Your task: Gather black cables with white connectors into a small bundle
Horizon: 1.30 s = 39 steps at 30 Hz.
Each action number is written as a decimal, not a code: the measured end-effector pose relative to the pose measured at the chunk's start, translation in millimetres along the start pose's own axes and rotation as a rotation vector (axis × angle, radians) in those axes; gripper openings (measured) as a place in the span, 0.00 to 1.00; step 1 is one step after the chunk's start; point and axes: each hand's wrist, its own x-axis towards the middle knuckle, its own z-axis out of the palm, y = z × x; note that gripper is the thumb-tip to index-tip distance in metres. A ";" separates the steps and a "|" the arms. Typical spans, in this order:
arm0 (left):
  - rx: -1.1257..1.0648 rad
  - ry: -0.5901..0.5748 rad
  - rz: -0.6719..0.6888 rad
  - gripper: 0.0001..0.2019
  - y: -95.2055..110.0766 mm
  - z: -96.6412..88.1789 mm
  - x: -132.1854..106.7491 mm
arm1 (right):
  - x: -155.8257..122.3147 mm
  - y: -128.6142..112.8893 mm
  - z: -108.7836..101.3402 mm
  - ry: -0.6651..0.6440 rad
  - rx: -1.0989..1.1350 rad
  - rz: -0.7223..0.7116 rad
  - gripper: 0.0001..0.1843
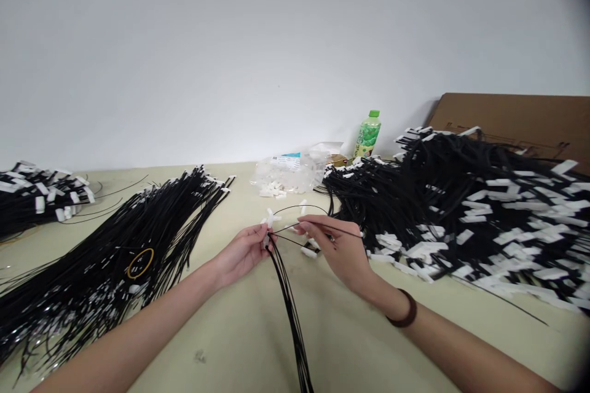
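- Many black thin cables with white flat tags form a left heap (pixel 43 193), at the far left of the pale yellow-green tabletop (pixel 230 344).
- Next to it, a long bundle of thin black cables (pixel 184 196) lies slantwise; one yellow thin ring (pixel 141 263) rests on it.
- Left forearm comes from the lower left corner. The left hand (pixel 242 255) is raised a little at the middle, thumb above, fingers bent, and it pinches a small group of black cables (pixel 298 350), which hangs down toward the lower edge. What exactly is between these fingertips is too small to tell.
- Behind the left fingertips there are small white plastic pieces (pixel 270 218); farther back stands a clear plastic bag (pixel 283 175) with more white pieces.
- Right hand (pixel 334 249) points to the left hand, its wrist bent, back of the hand upward; thumb and forefinger are closed on one single thin black strand (pixel 286 228), stretched between both hands.
- Farther behind is a green-capped bottle (pixel 367 134).
- Around the right wrist is a dark brown band (pixel 406 310).
- At right, a large tagged black cable heap (pixel 442 178) lies before a brown cardboard box (pixel 520 113).
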 end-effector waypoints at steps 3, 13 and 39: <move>0.007 0.007 0.019 0.09 -1.8 -1.9 1.0 | 7.6 -4.6 -4.9 0.097 0.235 0.114 0.13; 0.127 0.031 0.089 0.10 -3.8 -0.1 -2.8 | 41.7 -12.0 -51.7 0.536 0.507 0.165 0.16; 0.381 -0.015 0.128 0.12 -5.3 11.8 -6.8 | 0.7 1.0 -3.3 0.027 -0.691 -0.490 0.09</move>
